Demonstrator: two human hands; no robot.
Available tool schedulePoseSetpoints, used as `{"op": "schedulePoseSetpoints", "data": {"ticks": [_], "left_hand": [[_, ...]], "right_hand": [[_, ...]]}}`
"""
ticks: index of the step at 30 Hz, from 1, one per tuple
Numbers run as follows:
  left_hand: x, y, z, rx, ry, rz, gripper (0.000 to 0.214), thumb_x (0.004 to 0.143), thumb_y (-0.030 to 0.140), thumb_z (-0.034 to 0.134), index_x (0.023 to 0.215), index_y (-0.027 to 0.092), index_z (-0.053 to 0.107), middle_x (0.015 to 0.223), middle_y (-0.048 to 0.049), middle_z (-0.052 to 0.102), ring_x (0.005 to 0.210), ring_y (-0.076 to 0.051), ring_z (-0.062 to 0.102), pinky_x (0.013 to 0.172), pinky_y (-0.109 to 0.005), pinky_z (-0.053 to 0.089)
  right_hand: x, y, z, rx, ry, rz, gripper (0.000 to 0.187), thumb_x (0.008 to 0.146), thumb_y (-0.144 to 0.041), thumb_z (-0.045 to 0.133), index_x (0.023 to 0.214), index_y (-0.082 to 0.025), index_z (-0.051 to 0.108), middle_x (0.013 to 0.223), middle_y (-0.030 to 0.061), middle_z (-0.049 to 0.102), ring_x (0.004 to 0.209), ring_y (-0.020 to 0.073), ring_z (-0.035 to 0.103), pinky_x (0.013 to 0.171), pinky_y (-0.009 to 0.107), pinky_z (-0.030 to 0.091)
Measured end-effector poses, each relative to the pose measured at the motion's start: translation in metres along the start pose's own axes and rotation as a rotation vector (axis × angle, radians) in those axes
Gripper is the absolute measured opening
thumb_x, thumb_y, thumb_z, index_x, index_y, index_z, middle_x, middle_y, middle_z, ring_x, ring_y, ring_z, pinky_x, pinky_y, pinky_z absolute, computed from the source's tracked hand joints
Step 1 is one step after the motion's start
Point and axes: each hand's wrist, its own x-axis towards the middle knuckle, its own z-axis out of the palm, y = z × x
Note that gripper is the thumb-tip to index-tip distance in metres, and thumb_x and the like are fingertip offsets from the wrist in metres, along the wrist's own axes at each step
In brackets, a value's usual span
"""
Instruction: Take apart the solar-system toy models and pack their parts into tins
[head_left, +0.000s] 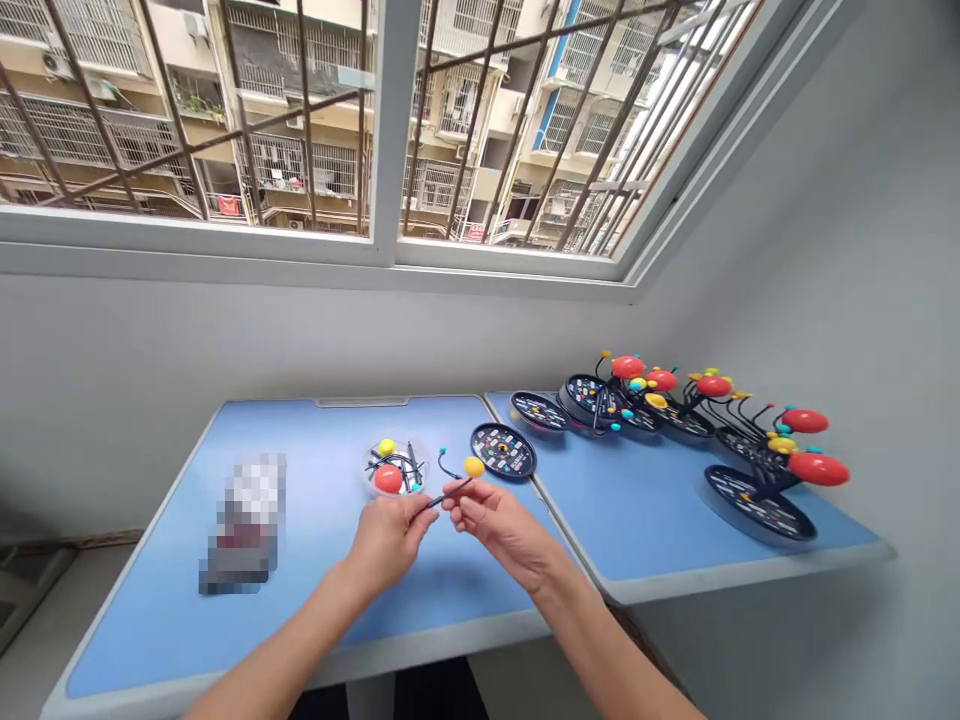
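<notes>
My left hand (386, 540) had its thumb and forefinger clamped on a thin black rod (441, 498), and my right hand (506, 530) pinched it further along, the two sets of fingertips close together. The rod was above the blue table (322, 620), with an orange-yellow ball (474, 467) at its right end. A curved stem with a teal tip (442, 451) rose just beyond my fingers. Near them stood a clear bowl (367, 455) holding a red ball (388, 479), a yellow ball (386, 447) and black sticks. A round black base (517, 460) lay beyond my right hand; further right, models with red balls stood in a row
</notes>
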Motion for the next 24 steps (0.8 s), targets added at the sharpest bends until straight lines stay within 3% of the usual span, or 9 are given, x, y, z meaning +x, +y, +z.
{"op": "schedulePoseSetpoints", "data": {"ticks": [3,9,15,20,24], "left_hand": [[-0.014,0.003,-0.005,-0.104,-0.022,-0.080,0.029,0.079,0.031,0.045,0.057,0.017,0.058,0.045,0.0053,0.033,0.044,-0.010,0.032,0.048,-0.024,0.020],[-0.022,0.015,-0.012,-0.465,-0.085,-0.336,0.029,0.077,0.042,0.042,0.081,0.017,0.057,0.043,0.0072,0.040,0.035,-0.007,0.027,0.036,-0.019,0.021],[0.003,0.017,-0.008,-0.679,0.061,-0.440,0.026,0.077,0.043,0.041,0.073,0.019,0.049,0.043,0.0112,0.026,0.038,-0.006,0.015,0.035,-0.017,0.014],[0.022,0.013,0.005,-0.737,0.175,-0.477,0.019,0.078,0.035,0.041,0.067,0.020,0.045,0.044,0.0102,0.026,0.040,-0.007,0.017,0.035,-0.018,0.014],[0.026,0.016,0.011,-0.767,0.274,-0.509,0.020,0.081,0.031,0.037,0.064,0.020,0.042,0.046,0.0101,0.024,0.041,-0.006,0.014,0.037,-0.019,0.013]], "right_hand": [[-0.003,0.012,0.015,-0.063,0.087,-0.088,0.036,0.060,-0.042,0.077,0.077,-0.014,0.065,0.067,0.0008,0.061,0.059,0.0092,0.051,0.059,0.024,0.039],[0.017,0.021,0.035,-0.153,0.131,-0.170,0.040,0.060,-0.052,0.073,0.065,-0.015,0.059,0.054,-0.0020,0.054,0.051,0.0100,0.044,0.053,0.025,0.034],[0.048,0.014,0.039,-0.104,0.038,-0.178,0.037,0.072,-0.054,0.063,0.067,-0.017,0.060,0.053,-0.0034,0.052,0.051,0.0098,0.041,0.055,0.025,0.034],[0.068,0.009,0.046,0.108,0.092,-0.149,0.035,0.060,-0.048,0.074,0.058,-0.017,0.057,0.060,0.0000,0.060,0.055,0.0112,0.049,0.047,0.021,0.032],[0.081,0.006,0.046,0.217,0.069,-0.033,0.035,0.050,-0.041,0.081,0.054,-0.016,0.057,0.054,-0.0009,0.059,0.051,0.0100,0.050,0.042,0.019,0.031]]}}
